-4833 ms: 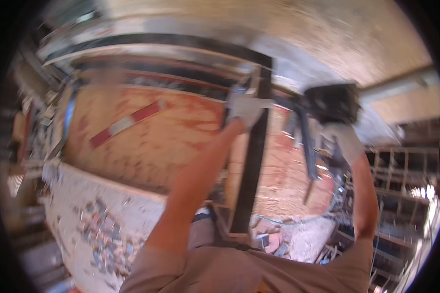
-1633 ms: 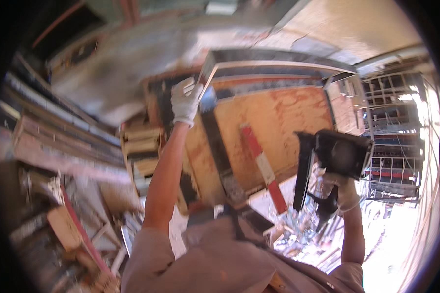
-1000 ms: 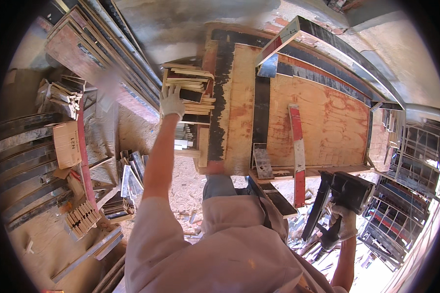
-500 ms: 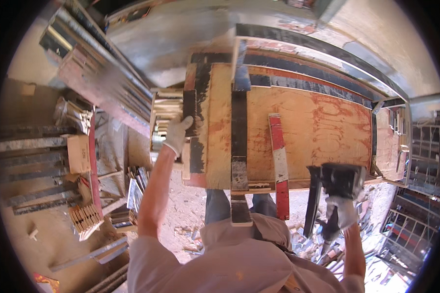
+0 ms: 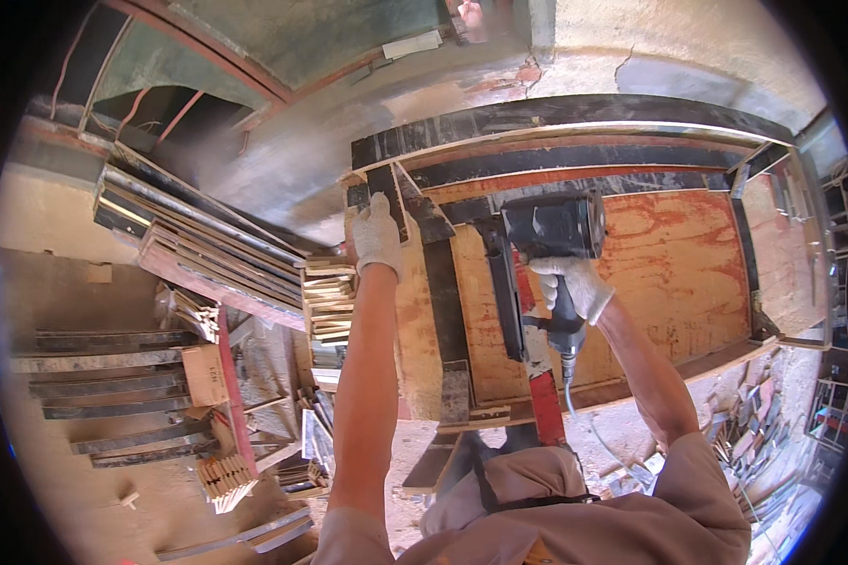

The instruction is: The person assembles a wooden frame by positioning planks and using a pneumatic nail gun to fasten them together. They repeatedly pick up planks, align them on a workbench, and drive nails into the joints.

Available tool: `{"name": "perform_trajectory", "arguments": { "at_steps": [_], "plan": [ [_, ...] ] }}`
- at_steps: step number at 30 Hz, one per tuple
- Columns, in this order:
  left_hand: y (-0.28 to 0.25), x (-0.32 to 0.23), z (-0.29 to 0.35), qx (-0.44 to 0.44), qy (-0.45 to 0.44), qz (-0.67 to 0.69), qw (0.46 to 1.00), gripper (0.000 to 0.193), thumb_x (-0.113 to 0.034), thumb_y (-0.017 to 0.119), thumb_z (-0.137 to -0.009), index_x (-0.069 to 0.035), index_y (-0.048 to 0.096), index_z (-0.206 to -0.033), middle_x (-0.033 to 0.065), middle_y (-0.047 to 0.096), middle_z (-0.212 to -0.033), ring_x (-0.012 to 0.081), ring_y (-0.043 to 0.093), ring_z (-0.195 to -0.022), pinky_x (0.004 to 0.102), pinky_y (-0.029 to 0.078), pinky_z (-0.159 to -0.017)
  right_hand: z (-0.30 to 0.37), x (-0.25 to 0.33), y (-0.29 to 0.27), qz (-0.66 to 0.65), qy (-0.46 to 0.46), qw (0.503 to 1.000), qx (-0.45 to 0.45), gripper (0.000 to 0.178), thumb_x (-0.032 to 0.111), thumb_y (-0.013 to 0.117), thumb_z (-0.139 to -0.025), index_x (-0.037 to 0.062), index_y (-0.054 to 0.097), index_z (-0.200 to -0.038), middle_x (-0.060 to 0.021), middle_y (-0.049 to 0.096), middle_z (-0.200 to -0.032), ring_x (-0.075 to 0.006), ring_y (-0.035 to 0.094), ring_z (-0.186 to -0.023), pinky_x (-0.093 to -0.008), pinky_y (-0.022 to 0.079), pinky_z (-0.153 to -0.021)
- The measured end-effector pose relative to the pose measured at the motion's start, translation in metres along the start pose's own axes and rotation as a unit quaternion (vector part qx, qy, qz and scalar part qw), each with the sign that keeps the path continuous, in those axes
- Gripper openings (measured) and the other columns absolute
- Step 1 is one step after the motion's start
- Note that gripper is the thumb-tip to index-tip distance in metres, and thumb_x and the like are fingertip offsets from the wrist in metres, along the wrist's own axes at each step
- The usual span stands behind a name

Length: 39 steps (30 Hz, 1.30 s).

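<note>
My right hand (image 5: 579, 287), in a pale work glove, is closed round the handle of a black nail gun (image 5: 548, 226), held over the table's middle. An air hose (image 5: 569, 377) hangs from its grip. My left hand (image 5: 377, 237), gloved too, grips a short dark wooden board (image 5: 384, 184) at the left corner of a dark-edged wooden frame (image 5: 575, 115). Below the nail gun, a red and white wooden strip (image 5: 545, 400) lies across the plywood tabletop (image 5: 669, 254). Left of it runs a long dark board (image 5: 443, 301).
Left of the table, light wooden slats (image 5: 330, 301) sit stacked beside a slanting pile of long boards (image 5: 226, 268). A cardboard box (image 5: 204, 375) stands by a red post (image 5: 234, 395). Wood offcuts (image 5: 749, 414) litter the floor at right. A plastered wall (image 5: 688, 47) rises behind.
The nail gun in my right hand has come up and left from beside the table to over it. My left hand has moved to the frame's corner, and the frame's left end has shifted left.
</note>
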State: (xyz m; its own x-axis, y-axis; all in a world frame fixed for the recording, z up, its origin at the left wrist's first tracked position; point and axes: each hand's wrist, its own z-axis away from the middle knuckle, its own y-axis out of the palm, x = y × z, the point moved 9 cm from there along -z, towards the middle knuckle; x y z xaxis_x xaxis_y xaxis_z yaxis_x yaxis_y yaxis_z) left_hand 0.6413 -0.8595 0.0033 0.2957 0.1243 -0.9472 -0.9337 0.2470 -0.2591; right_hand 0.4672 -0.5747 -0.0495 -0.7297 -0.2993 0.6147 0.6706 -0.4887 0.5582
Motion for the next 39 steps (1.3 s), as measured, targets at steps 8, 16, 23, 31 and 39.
{"name": "perform_trajectory", "arguments": {
  "at_steps": [8, 16, 23, 31, 39],
  "plan": [
    [-0.013, 0.003, -0.036, -0.025, -0.015, 0.031, 0.999, 0.045, -0.035, 0.057, -0.104, 0.007, 0.072, -0.1, 0.0065, 0.067, -0.082, 0.0162, 0.051, -0.074, 0.036, 0.045, -0.07, -0.11, 0.002, 0.039, -0.093, 0.039, 0.982, 0.161, 0.016, 0.016, 0.06, -0.097, 0.0042, 0.067, -0.105, 0.0035, 0.04, -0.059, -0.0134, 0.041, -0.049, -0.0314, 0.04, -0.05],
    [-0.003, -0.023, -0.031, -0.029, 0.001, 0.001, 1.0, 0.04, -0.034, 0.052, -0.106, 0.0, 0.07, -0.095, 0.0086, 0.064, -0.071, 0.0167, 0.058, -0.052, 0.0292, 0.045, -0.046, -0.171, 0.012, 0.083, -0.236, 0.003, 0.916, 0.325, 0.014, 0.014, 0.052, -0.102, 0.0043, 0.06, -0.097, 0.0067, 0.028, -0.06, -0.0095, 0.033, -0.05, -0.0275, 0.031, -0.05],
    [0.027, -0.099, -0.009, -0.08, 0.226, -0.486, 0.841, 0.085, -0.053, 0.082, -0.077, 0.008, 0.06, -0.133, 0.0274, 0.067, -0.121, 0.0369, 0.063, -0.122, 0.0426, 0.047, -0.102, -0.184, 0.008, 0.09, -0.246, -0.003, 0.892, 0.378, 0.043, 0.019, 0.056, -0.099, 0.0202, 0.038, -0.06, 0.0049, 0.034, -0.058, -0.0136, 0.037, -0.051, -0.0298, 0.032, -0.052],
    [0.066, -0.118, -0.012, -0.048, 0.275, -0.604, 0.747, 0.079, -0.038, 0.082, -0.072, 0.012, 0.062, -0.129, 0.0273, 0.071, -0.116, 0.0359, 0.069, -0.111, 0.0404, 0.051, -0.097, -0.191, -0.004, 0.078, -0.301, -0.057, 0.871, 0.384, 0.023, 0.017, 0.055, -0.099, -0.004, 0.064, -0.105, 0.0068, 0.033, -0.06, -0.0091, 0.036, -0.055, -0.0269, 0.033, -0.052],
    [0.056, -0.112, -0.022, -0.013, 0.308, -0.58, 0.754, 0.075, -0.03, 0.086, -0.08, 0.017, 0.058, -0.131, 0.0184, 0.073, -0.101, 0.0187, 0.073, -0.081, 0.0298, 0.059, -0.07, -0.21, -0.016, 0.104, -0.444, -0.012, 0.782, 0.436, 0.04, 0.018, 0.056, -0.098, 0.0187, 0.042, -0.061, 0.0073, 0.031, -0.057, -0.0089, 0.03, -0.046, -0.0267, 0.026, -0.045]
  ]
}}
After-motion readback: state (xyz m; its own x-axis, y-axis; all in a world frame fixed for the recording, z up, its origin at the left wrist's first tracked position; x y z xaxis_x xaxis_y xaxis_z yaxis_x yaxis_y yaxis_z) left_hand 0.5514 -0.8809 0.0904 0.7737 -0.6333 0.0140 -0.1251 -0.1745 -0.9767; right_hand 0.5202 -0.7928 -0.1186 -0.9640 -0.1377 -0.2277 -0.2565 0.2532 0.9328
